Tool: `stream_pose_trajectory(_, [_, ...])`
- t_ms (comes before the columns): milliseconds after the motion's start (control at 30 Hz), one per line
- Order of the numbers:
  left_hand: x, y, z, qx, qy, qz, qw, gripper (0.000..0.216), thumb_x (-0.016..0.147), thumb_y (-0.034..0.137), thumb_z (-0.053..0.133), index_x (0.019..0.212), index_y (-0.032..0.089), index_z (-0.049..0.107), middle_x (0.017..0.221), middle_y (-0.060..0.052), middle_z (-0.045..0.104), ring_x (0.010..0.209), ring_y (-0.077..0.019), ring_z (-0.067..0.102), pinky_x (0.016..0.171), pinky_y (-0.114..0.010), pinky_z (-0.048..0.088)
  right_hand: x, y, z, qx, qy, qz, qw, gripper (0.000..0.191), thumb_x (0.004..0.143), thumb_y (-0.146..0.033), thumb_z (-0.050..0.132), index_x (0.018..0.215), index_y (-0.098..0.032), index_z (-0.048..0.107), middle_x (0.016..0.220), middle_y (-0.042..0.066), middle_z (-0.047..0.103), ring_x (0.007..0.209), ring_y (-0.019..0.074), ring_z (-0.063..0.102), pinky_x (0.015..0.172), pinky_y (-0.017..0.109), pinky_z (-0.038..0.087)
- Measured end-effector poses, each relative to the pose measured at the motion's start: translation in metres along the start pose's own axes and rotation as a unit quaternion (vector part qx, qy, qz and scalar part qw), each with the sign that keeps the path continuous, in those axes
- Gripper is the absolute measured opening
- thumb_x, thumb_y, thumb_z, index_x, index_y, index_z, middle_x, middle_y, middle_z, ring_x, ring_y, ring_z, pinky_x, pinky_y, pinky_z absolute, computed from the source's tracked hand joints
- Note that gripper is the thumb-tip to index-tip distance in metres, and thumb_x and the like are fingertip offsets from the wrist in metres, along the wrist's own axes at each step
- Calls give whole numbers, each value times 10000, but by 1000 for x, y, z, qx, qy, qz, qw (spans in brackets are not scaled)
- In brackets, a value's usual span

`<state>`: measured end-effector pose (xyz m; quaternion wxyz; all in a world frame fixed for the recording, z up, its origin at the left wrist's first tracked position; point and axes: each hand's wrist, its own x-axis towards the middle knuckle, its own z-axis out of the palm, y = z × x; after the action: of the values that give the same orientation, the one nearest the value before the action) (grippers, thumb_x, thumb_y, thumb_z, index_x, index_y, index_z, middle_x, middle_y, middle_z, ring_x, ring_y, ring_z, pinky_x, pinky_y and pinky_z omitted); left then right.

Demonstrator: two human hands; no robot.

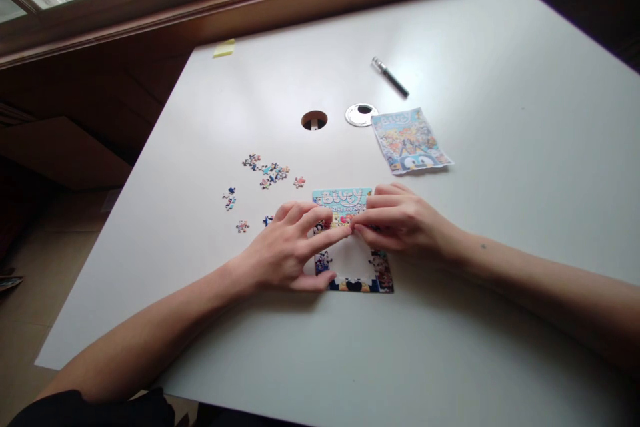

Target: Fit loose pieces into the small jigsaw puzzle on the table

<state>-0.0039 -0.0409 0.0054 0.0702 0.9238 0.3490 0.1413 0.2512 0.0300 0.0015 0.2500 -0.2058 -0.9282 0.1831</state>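
Note:
A partly assembled jigsaw puzzle [345, 197] lies flat on the table, its border joined around a bare middle and "Bluey" lettering along the top. My left hand [295, 240] rests over its left side, fingers apart, with the index fingertip touching the inner edge of the upper rows. My right hand [395, 217] comes in from the right with thumb and index pinched together at that same spot. What they pinch appears to be a puzzle piece, mostly hidden by the fingertips. Loose puzzle pieces [274, 173] lie scattered beyond and left of my left hand.
A creased paper reference picture [413, 140] lies behind the puzzle, partly beside a round metal cover [360, 115]. Left of that is a cable hole [314, 121] in the white table [475, 80]. Farther back are a dark pen [391, 77] and a yellow sticky note [224, 48].

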Motion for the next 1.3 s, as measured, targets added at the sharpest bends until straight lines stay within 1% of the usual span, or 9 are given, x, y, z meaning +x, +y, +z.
stream_pose_trajectory(200, [0, 0, 1, 5, 3, 1, 1000, 580, 851, 490, 587, 1377, 260, 508, 1257, -116, 545, 1197, -315, 449, 994, -475, 374, 1, -7, -4, 62, 61, -5, 996, 139, 933, -188, 564, 901, -202, 698, 626, -13, 503, 610, 143, 422, 649, 299, 368])
stream_pose_trajectory(300, [0, 0, 1, 7, 5, 3, 1000, 554, 863, 492, 569, 1360, 255, 522, 1253, -119, 550, 1194, -315, 452, 978, -474, 375, 1, -9, -6, 97, 78, 2, 992, 168, 952, -156, 517, 962, -196, 680, 671, -1, 557, 626, 144, 452, 666, 307, 381])
stream_pose_trajectory(367, [0, 0, 0, 6, 5, 3, 1000, 554, 863, 494, 567, 1360, 255, 523, 1259, -120, 548, 1198, -316, 450, 975, -474, 374, 0, -8, -6, 101, 70, 12, 992, 203, 965, -162, 484, 978, -194, 683, 708, 14, 586, 657, 153, 473, 690, 318, 382])
stream_pose_trajectory(500, [0, 0, 1, 5, 2, -1, 1000, 589, 854, 495, 575, 1388, 258, 498, 1253, -117, 543, 1186, -314, 451, 990, -484, 369, -1, -4, -3, 33, -14, 16, 999, 221, 972, -246, 507, 931, -213, 721, 710, 21, 564, 691, 170, 449, 713, 332, 349])
stream_pose_trajectory(600, [0, 1, 1, 5, 4, -4, 1000, 548, 853, 498, 579, 1355, 284, 526, 1268, -107, 533, 1190, -308, 447, 1010, -483, 366, -1, -3, -2, 19, -35, 26, 999, 229, 979, -258, 499, 931, -229, 722, 731, 24, 559, 707, 173, 450, 727, 339, 335])
stream_pose_trajectory(767, [-1, 1, 2, 20, 10, 2, 1000, 491, 864, 529, 550, 1280, 270, 576, 1284, -106, 528, 1196, -308, 439, 993, -471, 378, -1, -6, -1, 8, -5, 0, 1000, 208, 972, -225, 494, 1055, -215, 685, 774, 34, 530, 742, 184, 472, 733, 352, 337])
stream_pose_trajectory(900, [0, 1, 1, 22, 1, -6, 1000, 552, 864, 553, 540, 1342, 278, 526, 1272, -100, 537, 1187, -299, 435, 997, -462, 374, -2, -7, 0, -33, 1, -13, 999, 180, 961, -218, 525, 1014, -235, 697, 832, 48, 517, 763, 191, 458, 734, 356, 349])
stream_pose_trajectory(1167, [-1, 2, 4, 25, 21, 8, 999, 515, 877, 559, 519, 1279, 243, 573, 1257, -117, 560, 1182, -306, 457, 963, -461, 366, -4, -4, 2, -29, 14, -11, 999, 166, 946, -203, 544, 1049, -215, 673, 876, 61, 511, 794, 200, 453, 750, 370, 387])
stream_pose_trajectory(1300, [0, -2, -9, 29, 49, 14, 998, 443, 895, 516, 543, 1236, 240, 603, 1228, -95, 604, 1149, -276, 497, 954, -433, 359, -4, -3, 1, -25, 8, -11, 1000, 143, 941, -205, 557, 1033, -226, 664, 887, 59, 510, 799, 197, 451, 747, 367, 389])
